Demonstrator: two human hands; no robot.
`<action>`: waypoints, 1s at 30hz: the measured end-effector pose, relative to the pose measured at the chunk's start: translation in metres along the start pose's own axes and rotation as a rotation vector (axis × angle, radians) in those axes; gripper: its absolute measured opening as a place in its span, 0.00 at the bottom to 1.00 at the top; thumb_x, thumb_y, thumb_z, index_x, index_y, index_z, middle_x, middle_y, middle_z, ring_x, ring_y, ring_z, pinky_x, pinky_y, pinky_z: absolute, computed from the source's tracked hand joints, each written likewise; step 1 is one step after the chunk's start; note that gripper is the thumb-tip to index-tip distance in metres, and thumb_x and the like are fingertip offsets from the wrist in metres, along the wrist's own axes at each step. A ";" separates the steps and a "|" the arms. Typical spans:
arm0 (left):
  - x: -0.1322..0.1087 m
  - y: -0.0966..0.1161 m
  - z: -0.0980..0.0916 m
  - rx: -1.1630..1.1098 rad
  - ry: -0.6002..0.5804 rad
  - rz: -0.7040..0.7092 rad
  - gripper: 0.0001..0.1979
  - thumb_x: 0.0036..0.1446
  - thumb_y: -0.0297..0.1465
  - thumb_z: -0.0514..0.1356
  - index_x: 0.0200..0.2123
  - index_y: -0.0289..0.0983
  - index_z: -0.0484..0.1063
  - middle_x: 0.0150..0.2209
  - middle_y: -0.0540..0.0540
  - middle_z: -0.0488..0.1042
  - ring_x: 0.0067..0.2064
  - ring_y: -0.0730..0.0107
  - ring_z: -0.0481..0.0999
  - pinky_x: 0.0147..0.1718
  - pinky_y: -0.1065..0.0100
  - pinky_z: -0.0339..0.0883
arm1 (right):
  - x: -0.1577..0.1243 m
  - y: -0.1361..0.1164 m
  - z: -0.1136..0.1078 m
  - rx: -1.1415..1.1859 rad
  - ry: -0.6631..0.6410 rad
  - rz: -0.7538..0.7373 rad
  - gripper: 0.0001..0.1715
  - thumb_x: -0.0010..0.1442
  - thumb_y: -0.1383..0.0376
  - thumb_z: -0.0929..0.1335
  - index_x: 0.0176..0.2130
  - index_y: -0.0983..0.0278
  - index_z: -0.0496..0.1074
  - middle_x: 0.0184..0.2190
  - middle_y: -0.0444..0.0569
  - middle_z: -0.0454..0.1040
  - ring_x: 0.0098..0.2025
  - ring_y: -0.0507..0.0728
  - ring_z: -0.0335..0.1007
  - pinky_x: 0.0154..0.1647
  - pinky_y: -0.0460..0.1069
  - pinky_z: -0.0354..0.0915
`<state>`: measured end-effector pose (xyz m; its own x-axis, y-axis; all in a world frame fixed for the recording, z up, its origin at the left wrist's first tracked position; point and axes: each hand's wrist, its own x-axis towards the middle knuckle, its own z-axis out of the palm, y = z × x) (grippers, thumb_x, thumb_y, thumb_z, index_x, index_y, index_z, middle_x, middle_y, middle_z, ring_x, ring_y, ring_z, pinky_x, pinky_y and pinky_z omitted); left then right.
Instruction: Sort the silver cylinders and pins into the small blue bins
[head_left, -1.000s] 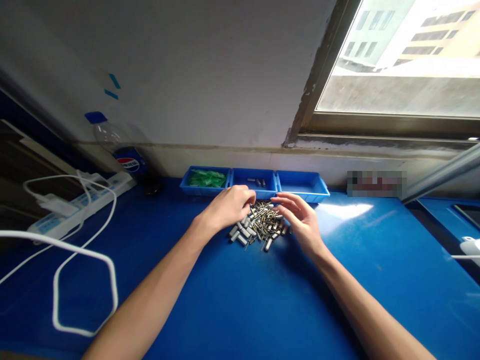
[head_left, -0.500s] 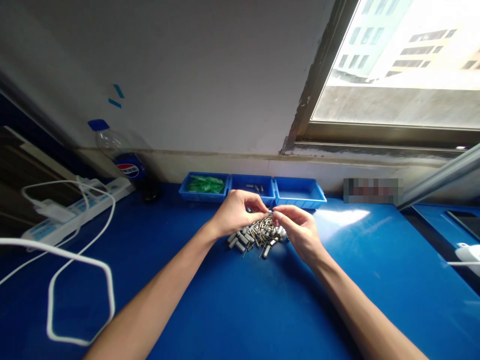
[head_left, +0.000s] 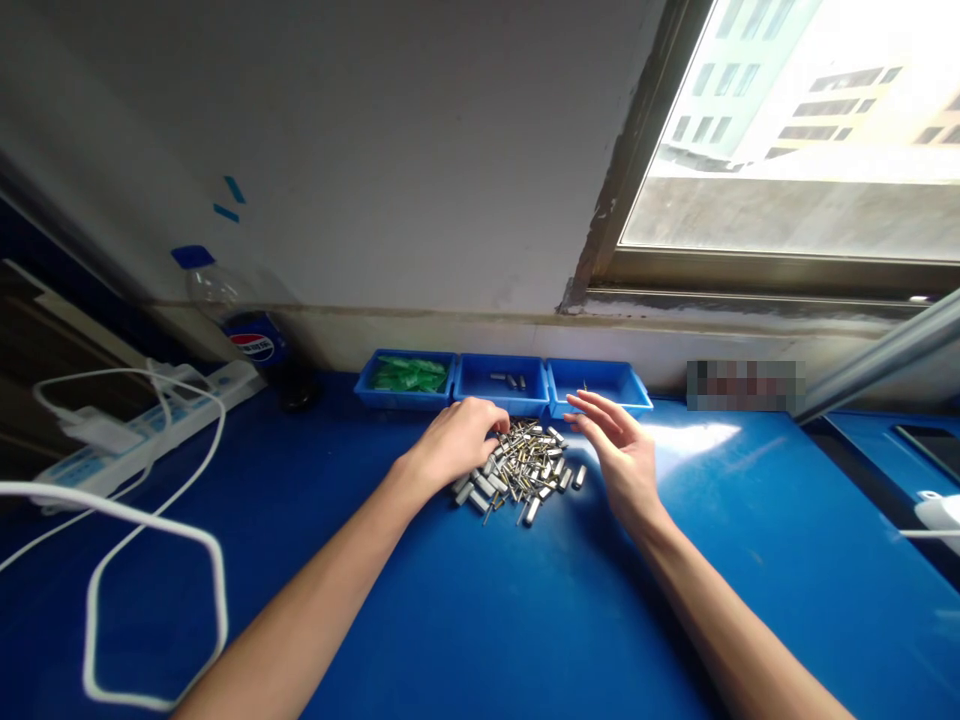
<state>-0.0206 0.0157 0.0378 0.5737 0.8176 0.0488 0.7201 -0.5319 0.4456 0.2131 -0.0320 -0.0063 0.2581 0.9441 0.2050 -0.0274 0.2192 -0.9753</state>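
Note:
A pile of small metal parts (head_left: 525, 465), thin brass-toned and steel pins or screws mixed with thicker silvery cylinders, lies on the blue table. At its upper left edge is my left hand (head_left: 465, 437), fingers curled downward and closed; what they hold, if anything, is hidden. My right hand (head_left: 619, 450) hovers to the right of the pile, fingers stretched and apart, with the fingertips at the front wall of the right blue bin (head_left: 634, 385). A tiny thin part (head_left: 585, 384) shows just above those fingertips, inside the bin's outline.
The middle bin (head_left: 480, 385) has several metal cylinders; the left bin (head_left: 362, 383) has green packets (head_left: 409, 373). At left stand a cola bottle (head_left: 259, 340), a power strip (head_left: 157, 420) and a looping white cable (head_left: 217, 560). A phone (head_left: 930, 445) lies far right.
My hands have parted from their meeting point above the pile. The left has moved down-left to the pile; the right has moved right and opened, and a thin part now shows at the right bin.

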 end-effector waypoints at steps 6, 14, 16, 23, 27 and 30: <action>0.000 -0.002 -0.001 0.092 -0.038 0.049 0.08 0.58 0.22 0.63 0.36 0.38 0.80 0.41 0.44 0.83 0.42 0.61 0.81 0.40 0.68 0.70 | 0.001 0.004 -0.002 -0.004 -0.015 0.017 0.22 0.62 0.53 0.75 0.53 0.59 0.78 0.52 0.55 0.83 0.42 0.62 0.83 0.52 0.62 0.75; -0.004 -0.006 -0.011 0.116 -0.059 0.041 0.06 0.58 0.22 0.63 0.34 0.38 0.78 0.37 0.45 0.82 0.37 0.64 0.80 0.34 0.69 0.67 | 0.000 0.005 -0.002 -0.027 -0.024 0.027 0.22 0.62 0.52 0.75 0.52 0.59 0.79 0.51 0.55 0.83 0.40 0.61 0.82 0.49 0.60 0.76; -0.005 -0.008 -0.017 0.034 -0.039 0.023 0.05 0.58 0.23 0.64 0.34 0.37 0.78 0.35 0.46 0.82 0.36 0.65 0.80 0.34 0.69 0.67 | 0.000 0.004 -0.001 -0.046 -0.032 0.017 0.20 0.62 0.52 0.75 0.50 0.59 0.80 0.48 0.54 0.84 0.39 0.60 0.81 0.48 0.60 0.76; -0.001 0.000 -0.026 -0.312 0.122 0.099 0.02 0.56 0.24 0.68 0.32 0.36 0.80 0.33 0.49 0.83 0.36 0.70 0.81 0.37 0.72 0.71 | -0.009 0.000 0.005 -0.119 -0.227 0.027 0.20 0.61 0.51 0.76 0.49 0.58 0.80 0.35 0.49 0.83 0.37 0.60 0.81 0.42 0.55 0.76; 0.001 0.007 -0.021 -0.345 0.173 0.141 0.03 0.57 0.23 0.68 0.32 0.36 0.80 0.33 0.50 0.83 0.36 0.71 0.81 0.38 0.72 0.71 | -0.013 0.000 0.010 -0.073 -0.343 0.097 0.23 0.60 0.52 0.77 0.52 0.58 0.80 0.40 0.51 0.85 0.40 0.61 0.82 0.42 0.54 0.76; 0.001 0.010 -0.016 -0.333 0.161 0.149 0.04 0.56 0.22 0.67 0.31 0.35 0.79 0.32 0.50 0.82 0.36 0.71 0.81 0.38 0.72 0.70 | -0.014 -0.002 0.012 0.000 -0.341 0.160 0.22 0.57 0.52 0.79 0.47 0.59 0.82 0.41 0.52 0.86 0.40 0.62 0.83 0.41 0.55 0.78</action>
<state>-0.0192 0.0149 0.0567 0.5745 0.7752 0.2627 0.4524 -0.5682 0.6874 0.1981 -0.0425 -0.0062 -0.0859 0.9941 0.0660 -0.0417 0.0625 -0.9972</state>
